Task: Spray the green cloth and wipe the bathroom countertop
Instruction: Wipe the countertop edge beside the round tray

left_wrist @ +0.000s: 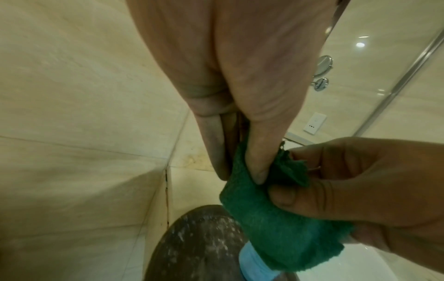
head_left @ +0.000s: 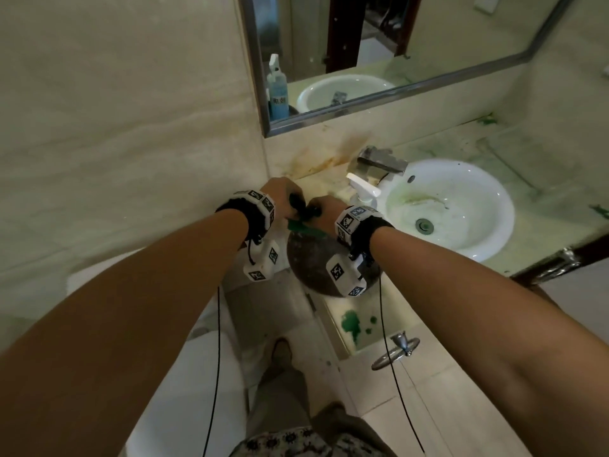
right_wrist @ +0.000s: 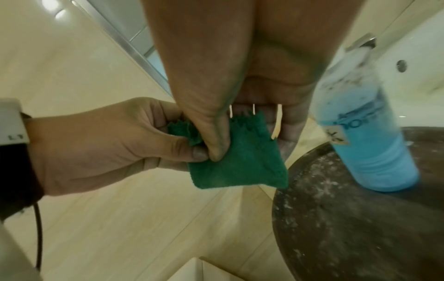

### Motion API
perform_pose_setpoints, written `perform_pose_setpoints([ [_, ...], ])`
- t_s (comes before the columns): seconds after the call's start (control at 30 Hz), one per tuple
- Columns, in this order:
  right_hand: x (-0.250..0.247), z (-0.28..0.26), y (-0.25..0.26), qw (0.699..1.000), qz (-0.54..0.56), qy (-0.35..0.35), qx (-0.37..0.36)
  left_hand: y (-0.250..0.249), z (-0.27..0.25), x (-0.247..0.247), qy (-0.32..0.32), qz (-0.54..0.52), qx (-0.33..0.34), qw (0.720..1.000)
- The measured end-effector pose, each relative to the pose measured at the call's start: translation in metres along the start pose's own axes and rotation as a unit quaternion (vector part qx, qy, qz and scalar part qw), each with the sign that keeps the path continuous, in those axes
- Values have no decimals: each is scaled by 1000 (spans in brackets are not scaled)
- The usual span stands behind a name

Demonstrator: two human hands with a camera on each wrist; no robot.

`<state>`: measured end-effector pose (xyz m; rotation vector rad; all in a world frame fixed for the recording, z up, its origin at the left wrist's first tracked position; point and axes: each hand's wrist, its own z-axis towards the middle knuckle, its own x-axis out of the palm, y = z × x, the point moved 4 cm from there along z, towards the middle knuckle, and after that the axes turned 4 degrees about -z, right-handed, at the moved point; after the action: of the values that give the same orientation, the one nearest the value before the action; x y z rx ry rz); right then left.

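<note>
So that it opens up for spraying, we pinch the green cloth (right_wrist: 230, 157) with our left hand (right_wrist: 115, 144) and right hand (left_wrist: 365, 190).

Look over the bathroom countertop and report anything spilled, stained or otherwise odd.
Green blotches lie spilled on the countertop's near edge, below the dark round tray. Rusty brown staining marks the back corner by the faucet, and the sink shows greenish streaks.

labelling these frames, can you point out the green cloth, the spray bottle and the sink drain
green cloth (right_wrist: 230, 163): right wrist view, on the flat hanging face below the pinching thumbs.
spray bottle (right_wrist: 374, 152): right wrist view, on the blue body below the label.
sink drain (head_left: 422, 224): head view, on the metal plug at the basin's bottom.
</note>
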<state>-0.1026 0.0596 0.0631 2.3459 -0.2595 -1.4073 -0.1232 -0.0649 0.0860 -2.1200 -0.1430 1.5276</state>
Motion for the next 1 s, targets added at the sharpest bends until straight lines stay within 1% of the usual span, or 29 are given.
perform_pose_setpoints([
  [0.1, 5, -23, -21, 1000, -2, 20, 4, -20, -11, 15, 15, -27, 17, 999],
  [0.17, 10, -35, -36, 999, -19, 31, 15, -27, -16, 26, 35, -33, 11, 999],
  [0.23, 17, -44, -58, 997, -24, 39, 56, -33, -18, 41, 55, -16, -5, 998],
  [0.3, 25, -57, -80, 994, -21, 54, 89, -36, -21, 56, 67, -22, -20, 997],
  [0.4, 36, -78, -105, 990, 4, 63, 126, -39, -22, 78, 94, 10, -20, 995],
  [0.47, 46, -89, -123, 986, 25, 50, 159, -43, -19, 94, 112, 30, -9, 993],
  [0.57, 60, -103, -146, 974, 53, 13, 221, -41, -14, 119, 127, 49, 3, 991],
  [0.7, 77, -120, -180, 943, 98, -52, 314, -36, -5, 152, 141, 63, 22, 988],
  [0.77, 88, -126, -195, 927, 109, -75, 351, -31, -1, 168, 158, 70, 18, 985],
  [0.87, 102, -131, -208, 913, 120, -94, 379, -22, 2, 190, 200, 84, 8, 976],
  [1.0, 113, -132, -220, 898, 117, -129, 405, -17, 1, 213, 238, 154, 58, 957],
])
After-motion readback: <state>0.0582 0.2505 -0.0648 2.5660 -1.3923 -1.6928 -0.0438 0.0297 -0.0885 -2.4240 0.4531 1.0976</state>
